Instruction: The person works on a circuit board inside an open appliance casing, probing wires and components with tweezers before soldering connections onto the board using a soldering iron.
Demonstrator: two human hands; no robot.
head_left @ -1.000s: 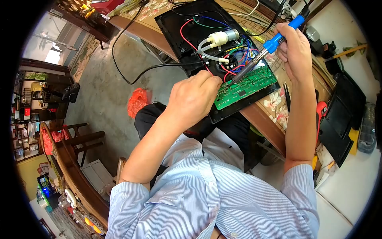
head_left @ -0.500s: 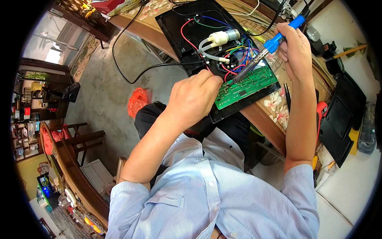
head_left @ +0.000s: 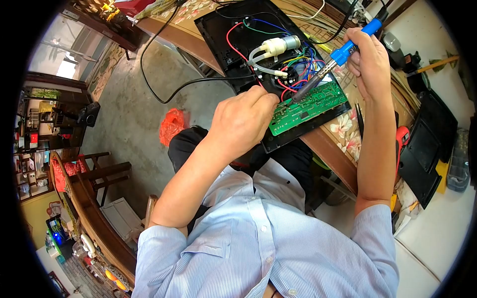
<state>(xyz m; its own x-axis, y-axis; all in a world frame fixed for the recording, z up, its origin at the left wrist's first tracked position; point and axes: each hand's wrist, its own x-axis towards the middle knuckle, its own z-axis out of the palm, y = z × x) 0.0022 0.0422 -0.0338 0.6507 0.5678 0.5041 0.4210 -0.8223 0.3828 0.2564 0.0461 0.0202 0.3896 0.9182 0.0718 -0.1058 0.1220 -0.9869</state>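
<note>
My right hand (head_left: 368, 62) is wrapped round the blue handle of a soldering iron (head_left: 342, 53), which slants down to the left. The iron's dark tip is at the upper left part of a green circuit board (head_left: 310, 110); whether it touches is too small to tell. Beside that tip, the fingers of my left hand (head_left: 243, 119) are pinched together over the board's left end. What they hold, if anything, is hidden. The board lies on a black plastic housing (head_left: 213, 31), near coloured wires (head_left: 300, 67) and a small pump (head_left: 278, 47) with clear tubing.
The housing rests on a flower-patterned table (head_left: 343, 126). Black tweezers (head_left: 358, 119) lie beside my right forearm. Farther right are a red-and-black tool (head_left: 401, 136) and a black plastic cover (head_left: 432, 149). A black cable (head_left: 198, 82) hangs over the floor, near a red plastic bag (head_left: 174, 126).
Both hands stay almost in place. The soldering iron and its tip have shifted very slightly, and the board has barely moved.
</note>
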